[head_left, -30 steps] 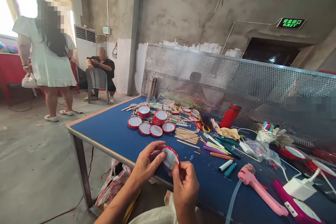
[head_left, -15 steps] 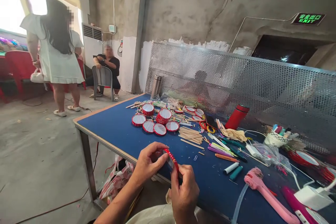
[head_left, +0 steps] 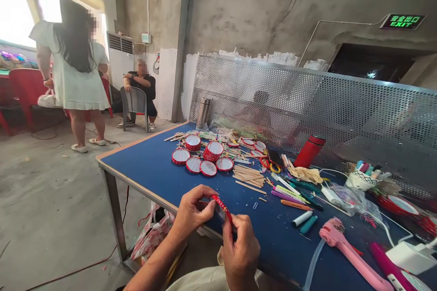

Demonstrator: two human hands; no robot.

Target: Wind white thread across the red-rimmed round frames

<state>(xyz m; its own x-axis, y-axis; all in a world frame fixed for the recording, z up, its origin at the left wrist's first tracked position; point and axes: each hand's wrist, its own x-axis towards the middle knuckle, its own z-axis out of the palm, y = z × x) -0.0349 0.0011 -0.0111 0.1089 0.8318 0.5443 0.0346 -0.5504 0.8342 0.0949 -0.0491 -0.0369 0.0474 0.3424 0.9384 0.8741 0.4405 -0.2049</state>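
A small red-rimmed drum [head_left: 222, 207], tilted so its patterned edge shows, is held between both hands just over the table's near edge. My left hand [head_left: 195, 211] pinches its upper left side between thumb and fingers. Gripping the lower right side, my right hand [head_left: 241, 245] has its thumb and bent fingers closed on the rim. Most of the drum's pale face is turned away or covered by fingers. Beyond the hands, more drums with white faces and red rims [head_left: 208, 168] lie on the blue table [head_left: 146, 163], some in a stack [head_left: 214, 149].
Wooden sticks [head_left: 248, 176], markers [head_left: 290, 195] and a pink glue gun [head_left: 355, 250] are spread to the right. A red bottle [head_left: 310, 151] and a steel flask [head_left: 204, 112] stand before a perforated metal screen [head_left: 307, 95]. One person stands and another sits at left.
The drum has tilted slightly between my fingers, and both hands stay almost in place. The view has shifted a little.
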